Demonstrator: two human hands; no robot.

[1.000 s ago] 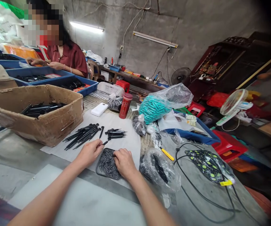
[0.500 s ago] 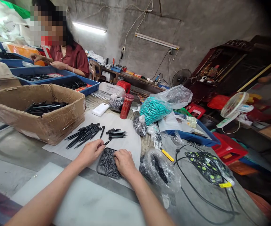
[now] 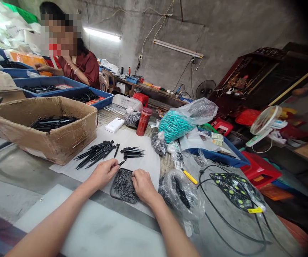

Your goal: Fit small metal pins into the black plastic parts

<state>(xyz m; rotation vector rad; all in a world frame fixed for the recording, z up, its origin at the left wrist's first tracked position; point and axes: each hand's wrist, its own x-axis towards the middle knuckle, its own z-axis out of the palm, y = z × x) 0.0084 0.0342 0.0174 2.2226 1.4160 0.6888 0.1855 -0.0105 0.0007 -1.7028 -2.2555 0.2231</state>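
My left hand (image 3: 104,174) is closed in a pinch on a slim black stick (image 3: 122,162), whose end sticks out past the fingertips. Just right of it lies a shallow dark tray (image 3: 112,195) full of small grey metal pins (image 3: 125,184). At the tray's right rim, my right hand (image 3: 143,182) has its fingers curled together; whatever they hold is hidden. Beyond my hands, on white paper (image 3: 145,137), is a loose pile of black sticks (image 3: 96,153). A smaller stack of black sticks with thin tips (image 3: 133,152) lies to its right.
An open cardboard box (image 3: 70,150) stands at the left, with blue bins (image 3: 105,102) behind it. A red bottle (image 3: 144,122), a bag of teal pieces (image 3: 175,125), a yellow-handled tool (image 3: 190,176) and a black cable (image 3: 223,221) lie around. A co-worker (image 3: 88,67) sits across.
My right hand has shifted very slightly right at the tray's rim. My left hand keeps its place. Across the table, the co-worker has raised one hand toward the face.
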